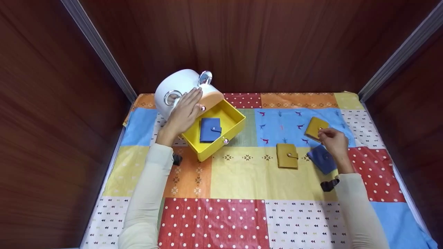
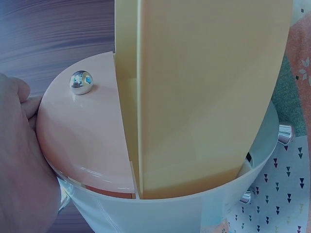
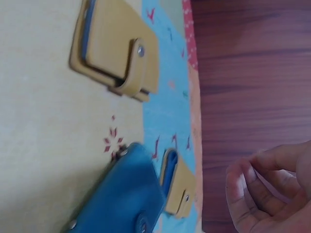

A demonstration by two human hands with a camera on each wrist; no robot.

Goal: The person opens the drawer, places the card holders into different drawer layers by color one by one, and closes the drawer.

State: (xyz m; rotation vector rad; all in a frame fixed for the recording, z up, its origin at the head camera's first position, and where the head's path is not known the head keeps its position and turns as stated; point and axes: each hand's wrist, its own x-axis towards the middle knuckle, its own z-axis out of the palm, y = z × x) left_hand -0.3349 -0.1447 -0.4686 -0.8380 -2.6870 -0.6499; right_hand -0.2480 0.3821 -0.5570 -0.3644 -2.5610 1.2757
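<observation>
My left hand [image 1: 183, 116] rests with straight fingers on top of a white rounded box [image 1: 178, 80] with shiny round ears. A yellow drawer [image 1: 216, 148] is pulled out of the box, and a blue snap wallet [image 1: 208, 129] lies inside. Over on the right, my right hand [image 1: 335, 142] hovers, fingers loosely bent and holding nothing, its fingertips overlapping the edge of a yellow snap wallet [image 1: 314, 126] in the head view. Below that hand lies another blue wallet [image 1: 321, 159]. Left of it is a second yellow wallet [image 1: 286, 155], its strap fastened.
A patchwork cloth [image 1: 214, 224] covers the table. Dark wood panels [image 1: 242, 45] rise behind it and on both sides. The peach drawer front [image 2: 82, 131] with a silver knob [image 2: 81, 82] sits beside the pulled-out drawer.
</observation>
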